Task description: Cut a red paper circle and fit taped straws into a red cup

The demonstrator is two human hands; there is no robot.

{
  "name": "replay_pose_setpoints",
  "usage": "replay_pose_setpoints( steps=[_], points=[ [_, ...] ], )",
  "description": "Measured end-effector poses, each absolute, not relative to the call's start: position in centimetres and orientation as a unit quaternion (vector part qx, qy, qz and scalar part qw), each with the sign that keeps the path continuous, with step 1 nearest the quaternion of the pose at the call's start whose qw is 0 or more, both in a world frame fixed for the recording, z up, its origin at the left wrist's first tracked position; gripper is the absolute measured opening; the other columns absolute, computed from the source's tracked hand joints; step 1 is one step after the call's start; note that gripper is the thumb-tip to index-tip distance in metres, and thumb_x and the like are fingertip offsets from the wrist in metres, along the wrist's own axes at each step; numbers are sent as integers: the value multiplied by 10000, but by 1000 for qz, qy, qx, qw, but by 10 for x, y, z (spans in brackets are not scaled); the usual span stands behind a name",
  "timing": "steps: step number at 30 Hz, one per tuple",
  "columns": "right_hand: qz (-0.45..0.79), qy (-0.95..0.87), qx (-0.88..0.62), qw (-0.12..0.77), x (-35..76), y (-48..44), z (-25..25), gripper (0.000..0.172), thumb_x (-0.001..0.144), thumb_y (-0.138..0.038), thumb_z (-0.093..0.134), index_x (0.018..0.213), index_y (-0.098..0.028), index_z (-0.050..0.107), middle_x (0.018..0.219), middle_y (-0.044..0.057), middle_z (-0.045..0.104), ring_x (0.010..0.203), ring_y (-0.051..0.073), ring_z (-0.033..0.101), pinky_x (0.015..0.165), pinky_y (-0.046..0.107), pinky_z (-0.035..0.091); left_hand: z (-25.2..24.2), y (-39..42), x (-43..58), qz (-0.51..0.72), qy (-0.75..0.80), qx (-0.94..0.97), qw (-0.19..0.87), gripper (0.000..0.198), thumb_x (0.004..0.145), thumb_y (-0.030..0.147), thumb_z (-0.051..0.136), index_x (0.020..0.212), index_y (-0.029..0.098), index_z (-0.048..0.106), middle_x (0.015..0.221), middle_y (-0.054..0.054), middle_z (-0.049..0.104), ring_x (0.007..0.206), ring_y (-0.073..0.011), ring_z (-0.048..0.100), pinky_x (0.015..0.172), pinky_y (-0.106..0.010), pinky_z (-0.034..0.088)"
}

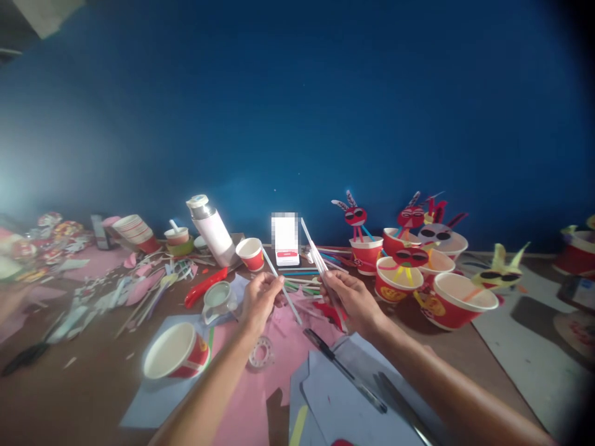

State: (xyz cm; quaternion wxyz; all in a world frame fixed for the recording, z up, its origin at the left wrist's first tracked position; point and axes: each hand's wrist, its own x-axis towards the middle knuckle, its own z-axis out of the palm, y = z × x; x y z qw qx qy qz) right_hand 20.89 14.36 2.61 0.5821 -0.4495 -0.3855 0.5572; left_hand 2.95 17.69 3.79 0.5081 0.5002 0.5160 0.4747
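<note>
Pinched between the fingers of my left hand (261,298) is a thin white straw (292,308), slanting down to the right. My right hand (354,300) is closed round a bundle of white straws (315,251) that point up and to the left. Both hands hang over pink paper (288,347), a short way apart. Below my left hand lies a roll of clear tape (260,353). A black pen (344,371) rests on blue paper (325,396) nearer me. Red paper scraps (331,314) and coloured straws (302,272) lie behind and between the hands.
Red paper cups (395,282) with paper creature figures stand at the right. A phone (287,248) leans by the blue wall (297,111), beside a white flask (214,232). An open cup (171,353), a glass mug (219,301) and paper scraps (144,285) occupy the left.
</note>
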Motion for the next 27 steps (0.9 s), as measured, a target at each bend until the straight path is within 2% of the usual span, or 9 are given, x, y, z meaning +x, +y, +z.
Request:
replay_pose_setpoints(
  steps=[6,9,14,17,21,27],
  points=[
    [553,-402,-445,577,205,137,28,321,771,-485,587,683,-176,584,537,-46,496,450,75,390,417,201,301,33,178,26,467,524,513,494,334,636,436,702,640,173,495,452,76,441,354,-47,354,342,-157,250],
    [520,-451,-459,562,202,131,32,337,800,-478,556,654,-175,584,538,-47,473,464,78,374,443,210,299,45,167,33,464,502,530,502,297,675,427,678,675,161,544,493,71,438,395,-41,361,375,-153,283],
    [488,-520,-454,535,192,123,36,317,790,-467,558,696,-170,612,608,-16,527,539,103,447,519,226,358,63,147,50,452,452,528,559,258,711,403,647,787,164,584,531,56,494,467,-77,467,442,-178,393],
    [490,-518,-461,527,190,122,35,300,769,-460,575,757,-165,626,623,-9,542,555,114,466,536,235,373,68,144,54,470,442,505,573,255,699,373,667,793,156,572,527,55,506,450,-74,476,421,-173,385],
    [497,-516,-465,519,190,123,30,287,764,-439,584,795,-158,632,648,-3,559,575,118,475,561,242,378,69,152,46,536,434,497,528,286,715,349,665,906,159,569,531,60,522,414,-59,449,404,-170,358],
    [545,-514,-445,491,184,121,23,286,797,-429,567,712,-157,595,609,-11,548,548,107,464,548,238,357,67,162,35,554,411,503,521,184,748,325,641,763,155,574,542,50,519,420,-54,453,423,-181,365]
  ],
)
